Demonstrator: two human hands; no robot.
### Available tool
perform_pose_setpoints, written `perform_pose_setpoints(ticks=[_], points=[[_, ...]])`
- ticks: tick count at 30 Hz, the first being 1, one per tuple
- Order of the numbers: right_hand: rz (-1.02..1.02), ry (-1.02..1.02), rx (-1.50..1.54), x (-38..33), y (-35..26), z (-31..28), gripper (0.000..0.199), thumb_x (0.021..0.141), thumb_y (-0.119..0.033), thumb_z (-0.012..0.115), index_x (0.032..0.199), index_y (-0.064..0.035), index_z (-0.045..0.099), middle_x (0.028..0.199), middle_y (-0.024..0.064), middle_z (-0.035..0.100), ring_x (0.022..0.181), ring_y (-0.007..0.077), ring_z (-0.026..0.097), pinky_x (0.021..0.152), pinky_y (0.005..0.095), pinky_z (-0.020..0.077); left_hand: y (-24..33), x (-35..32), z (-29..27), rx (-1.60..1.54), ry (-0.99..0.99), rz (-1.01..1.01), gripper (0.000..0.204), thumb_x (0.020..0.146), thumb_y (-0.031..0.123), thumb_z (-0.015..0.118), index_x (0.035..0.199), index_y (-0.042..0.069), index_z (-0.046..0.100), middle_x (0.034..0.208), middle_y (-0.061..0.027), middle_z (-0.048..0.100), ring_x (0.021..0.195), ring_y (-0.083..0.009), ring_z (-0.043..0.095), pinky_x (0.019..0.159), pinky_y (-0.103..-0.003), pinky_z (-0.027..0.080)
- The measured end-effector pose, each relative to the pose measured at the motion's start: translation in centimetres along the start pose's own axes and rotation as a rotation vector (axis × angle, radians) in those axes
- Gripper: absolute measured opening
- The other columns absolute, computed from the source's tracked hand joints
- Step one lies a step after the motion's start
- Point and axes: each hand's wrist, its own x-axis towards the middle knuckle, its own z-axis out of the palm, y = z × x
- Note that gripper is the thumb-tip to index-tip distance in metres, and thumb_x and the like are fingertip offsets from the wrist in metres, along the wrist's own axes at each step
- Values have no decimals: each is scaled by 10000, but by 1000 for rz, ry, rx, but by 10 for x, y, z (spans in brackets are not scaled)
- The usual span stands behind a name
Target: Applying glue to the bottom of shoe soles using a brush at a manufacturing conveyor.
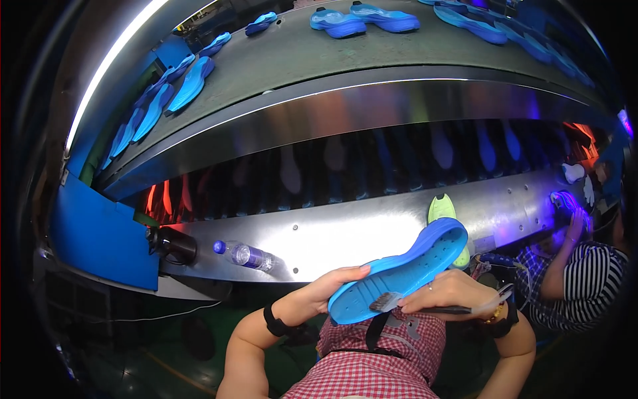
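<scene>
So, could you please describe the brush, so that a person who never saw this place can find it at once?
Start at the long shiny metal shelf below the conveyor, then drop to the big blue shoe sole held up by the left hand. The brush lies in the right hand, bristles on the sole's lower end. It is the only thin, dark tool among blue soles.

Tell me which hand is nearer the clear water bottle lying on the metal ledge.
Left. The left hand, holding the blue shoe sole, is just right of the water bottle; the right hand, with the brush, is farther right.
</scene>
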Motion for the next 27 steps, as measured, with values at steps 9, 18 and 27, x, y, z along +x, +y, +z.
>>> perform_pose_setpoints(ticks=[9,18,27], points=[[30,-48,-71,-1,-9,-14,253,763,-107,522,993,-132,625,984,50,647,894,230,614,747,309,477,-2,-11,2,-8,46,24,616,871,371,526,1283,-50,349,1135,-222,524,949,-263,601,798,-337,519],[73,77,-18,-23,27,-13,298,740,-63,618,1037,-63,600,1056,115,614,949,273,595,817,338,469,-6,-7,-2,-33,105,78,580,877,306,532,1265,-85,351,1121,-209,541,962,-234,601,799,-328,521],[217,251,512,-13,9,21,272,796,-62,613,1059,4,606,898,102,662,810,165,629,712,276,498,-18,12,-8,-135,-29,215,572,887,292,480,1312,-43,294,1238,-233,455,1080,-298,529,914,-397,446]])
